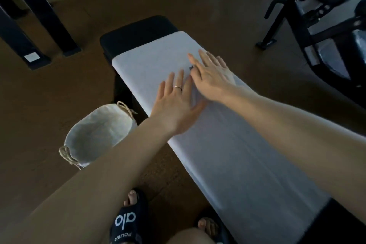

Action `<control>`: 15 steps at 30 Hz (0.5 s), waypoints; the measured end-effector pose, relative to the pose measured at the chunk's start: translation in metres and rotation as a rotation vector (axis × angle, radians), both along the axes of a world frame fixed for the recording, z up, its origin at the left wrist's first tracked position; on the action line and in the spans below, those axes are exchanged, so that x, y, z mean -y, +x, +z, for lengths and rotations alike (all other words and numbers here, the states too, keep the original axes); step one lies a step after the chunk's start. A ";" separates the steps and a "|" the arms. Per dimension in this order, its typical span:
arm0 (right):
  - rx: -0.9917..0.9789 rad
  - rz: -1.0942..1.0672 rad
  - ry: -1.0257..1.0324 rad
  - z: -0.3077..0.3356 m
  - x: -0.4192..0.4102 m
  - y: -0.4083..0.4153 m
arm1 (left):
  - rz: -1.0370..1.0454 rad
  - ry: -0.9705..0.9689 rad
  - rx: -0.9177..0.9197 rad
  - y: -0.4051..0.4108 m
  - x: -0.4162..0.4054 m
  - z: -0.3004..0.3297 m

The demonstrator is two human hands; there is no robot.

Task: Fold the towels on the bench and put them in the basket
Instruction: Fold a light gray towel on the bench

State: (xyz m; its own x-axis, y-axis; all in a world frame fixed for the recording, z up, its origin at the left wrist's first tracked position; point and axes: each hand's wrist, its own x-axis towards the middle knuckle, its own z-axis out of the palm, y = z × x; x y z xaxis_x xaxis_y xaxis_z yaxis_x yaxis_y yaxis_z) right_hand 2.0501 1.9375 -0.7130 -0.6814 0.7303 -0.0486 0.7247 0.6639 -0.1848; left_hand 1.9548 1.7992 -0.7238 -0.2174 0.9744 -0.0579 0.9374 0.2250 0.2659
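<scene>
While both palms lie flat on it, the white towel (227, 144) stretches lengthwise along the black weight bench (138, 29), covering nearly all of the pad and leaving only the far end and a dark corner near the person bare. The left hand (176, 105) rests with its fingers straight and slightly spread, a thin ring on one of them, and the right hand (212, 77) lies just beyond it, fingers likewise straight and fanned toward the towel's far right edge. Neither hand pinches or gathers any cloth; both only press down. A faint lengthwise crease runs down the middle of the towel, so it may already be doubled over once, though the dim light leaves that unsure.

By my reading, the step in hand is smoothing the towel flat before a fold, so the folding is early and nothing is packed yet. The pale fabric basket (95, 136) with rope handles stands on the brown floor just beside the bench, on the person's left, and looks empty.

Next, each hand would need to curl its fingers round a corner at one short end and carry that end over to meet the other, edges kept aligned.
</scene>
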 end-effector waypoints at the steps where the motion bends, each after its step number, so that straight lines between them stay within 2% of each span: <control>1: 0.032 -0.010 -0.014 -0.007 0.008 0.014 | -0.008 -0.051 -0.009 -0.001 0.004 -0.007; 4: 0.139 -0.156 -0.049 -0.012 0.018 0.075 | 0.020 -0.127 -0.074 -0.011 0.019 -0.007; 7: 0.163 -0.357 -0.094 -0.001 0.027 0.124 | 0.064 -0.190 -0.091 -0.001 0.033 0.007; 12: 0.111 -0.009 -0.040 -0.005 0.102 0.151 | -0.055 -0.260 -0.026 0.072 0.057 0.014; 13: 0.131 0.007 -0.030 -0.009 0.113 0.161 | -0.076 -0.293 -0.041 0.084 0.064 0.013; 15: 0.133 -0.097 -0.030 -0.016 0.121 0.188 | -0.078 -0.325 -0.096 0.095 0.076 0.010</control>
